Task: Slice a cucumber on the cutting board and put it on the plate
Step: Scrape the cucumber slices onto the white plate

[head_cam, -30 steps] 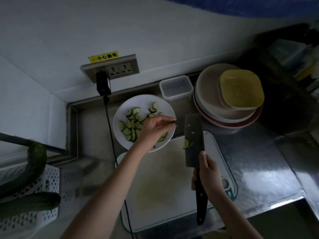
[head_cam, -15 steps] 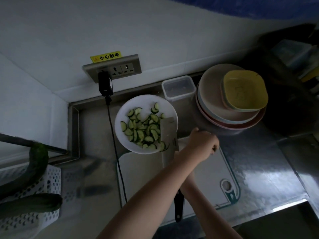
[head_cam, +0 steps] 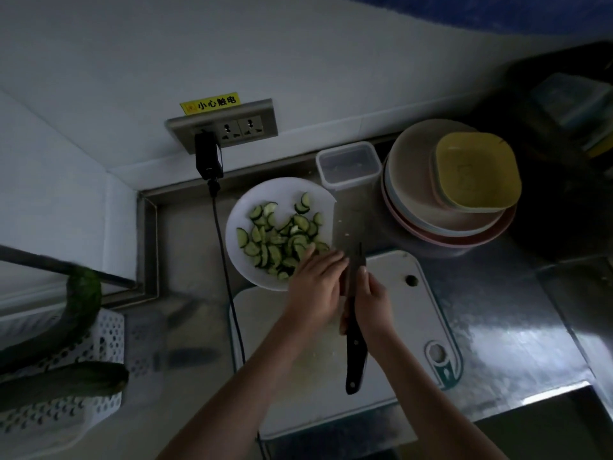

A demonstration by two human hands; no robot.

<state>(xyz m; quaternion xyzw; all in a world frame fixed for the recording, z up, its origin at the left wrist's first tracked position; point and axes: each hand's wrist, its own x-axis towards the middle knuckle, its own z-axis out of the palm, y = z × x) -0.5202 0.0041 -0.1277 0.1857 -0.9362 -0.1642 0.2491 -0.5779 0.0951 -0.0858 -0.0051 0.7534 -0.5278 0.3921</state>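
Bowls (head_cam: 431, 194) stand at two o'clock of the plate (head_cam: 242, 260). Right hand (head_cam: 373, 303) grips the knife (head_cam: 355, 343); left hand (head_cam: 315, 290), fingers straight, touches its blade.

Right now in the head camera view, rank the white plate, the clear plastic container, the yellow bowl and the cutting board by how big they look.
Largest to smallest:
1. cutting board, partly hidden by arms
2. white plate
3. yellow bowl
4. clear plastic container
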